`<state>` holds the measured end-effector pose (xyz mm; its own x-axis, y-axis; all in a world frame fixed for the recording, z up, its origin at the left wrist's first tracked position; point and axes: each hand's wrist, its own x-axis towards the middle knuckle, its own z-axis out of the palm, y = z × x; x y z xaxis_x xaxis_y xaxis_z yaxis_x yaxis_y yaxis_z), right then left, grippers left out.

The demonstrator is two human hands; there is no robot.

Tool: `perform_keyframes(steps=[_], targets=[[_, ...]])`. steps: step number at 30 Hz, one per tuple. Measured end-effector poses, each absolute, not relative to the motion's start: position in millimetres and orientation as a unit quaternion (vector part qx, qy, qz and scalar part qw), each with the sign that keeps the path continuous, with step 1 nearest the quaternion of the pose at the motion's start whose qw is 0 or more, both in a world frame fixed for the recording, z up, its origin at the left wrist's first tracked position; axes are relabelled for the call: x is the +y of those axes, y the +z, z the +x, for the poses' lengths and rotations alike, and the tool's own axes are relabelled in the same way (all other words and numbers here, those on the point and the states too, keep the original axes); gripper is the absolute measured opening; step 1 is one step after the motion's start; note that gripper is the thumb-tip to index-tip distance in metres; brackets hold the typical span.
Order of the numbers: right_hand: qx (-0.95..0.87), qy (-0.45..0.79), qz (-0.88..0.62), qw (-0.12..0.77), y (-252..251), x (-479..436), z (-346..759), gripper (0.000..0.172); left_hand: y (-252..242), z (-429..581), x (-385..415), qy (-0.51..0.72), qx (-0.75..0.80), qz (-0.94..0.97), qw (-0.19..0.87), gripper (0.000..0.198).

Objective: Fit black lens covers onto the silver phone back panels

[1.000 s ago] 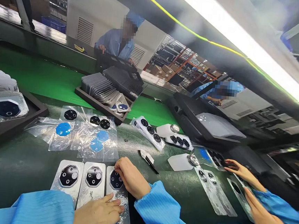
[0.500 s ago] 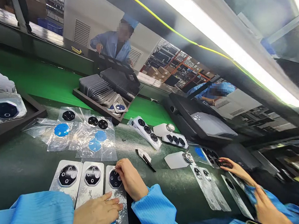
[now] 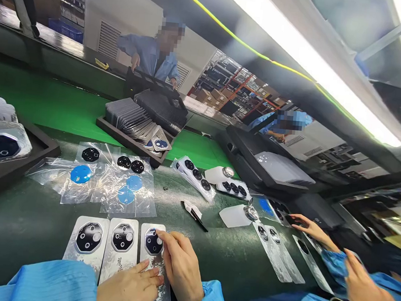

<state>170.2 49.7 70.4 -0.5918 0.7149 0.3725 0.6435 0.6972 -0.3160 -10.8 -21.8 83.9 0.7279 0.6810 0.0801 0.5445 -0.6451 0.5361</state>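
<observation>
Three silver phone back covers lie side by side at the near edge of the dark green bench: a left one (image 3: 87,241), a middle one (image 3: 121,244) and a right one (image 3: 153,249). Each has a black octagonal camera lens. My left hand (image 3: 128,289) lies flat on the lower part of the right cover, fingers stretched out. My right hand (image 3: 181,266) rests beside that cover, fingertips pressed on the right edge of its lens. Clear plastic film sheets (image 3: 113,180) with blue and black round stickers lie just beyond.
A tray of stacked covers (image 3: 143,122) stands on the green conveyor belt. A dark tray (image 3: 27,159) with one cover sits at the left. A co-worker's hands (image 3: 360,286) handle covers at the right. Two people work across the line. A small black-and-white tool (image 3: 195,213) lies mid-bench.
My right hand has drawn back toward me and now lies lower alongside the right cover, fingertips still at its lens. My left hand has barely moved. The co-worker's hands shifted slightly.
</observation>
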Motion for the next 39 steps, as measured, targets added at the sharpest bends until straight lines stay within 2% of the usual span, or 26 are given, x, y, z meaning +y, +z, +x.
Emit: perform_keyframes(steps=[7, 11, 15, 18, 27, 33, 39], targets=[[-0.922, 0.045, -0.315, 0.222, 77.2, 51.0, 158.4, 0.039, 79.3, -10.2, -18.8, 0.164, 0.324, 0.905, 0.220, 0.018], [-0.947, 0.000, -0.251, 0.201, 82.7, 57.2, 162.1, 0.032, 73.4, -8.8, -19.4, 0.165, 0.318, 0.917, 0.178, 0.021], [-0.937, -0.030, -0.272, 0.217, 84.3, 58.5, 165.0, 0.030, 71.2, -7.5, -20.8, 0.162, 0.320, 0.919, 0.162, 0.020], [-0.935, -0.030, -0.265, 0.235, 83.7, 56.7, 161.2, 0.029, 70.3, -6.7, -21.5, 0.175, 0.327, 0.915, 0.159, 0.018], [-0.960, -0.021, -0.176, 0.218, 84.1, 65.5, 162.7, 0.026, 68.3, -4.5, -20.8, 0.191, 0.330, 0.912, 0.148, 0.019], [-0.953, -0.017, -0.222, 0.206, 86.2, 67.3, 160.6, 0.027, 68.0, -6.3, -20.5, 0.175, 0.321, 0.920, 0.142, 0.019], [-0.958, 0.012, -0.201, 0.207, 85.1, 55.9, 158.9, 0.021, 57.9, 1.0, -26.5, 0.236, 0.353, 0.893, 0.148, 0.016]])
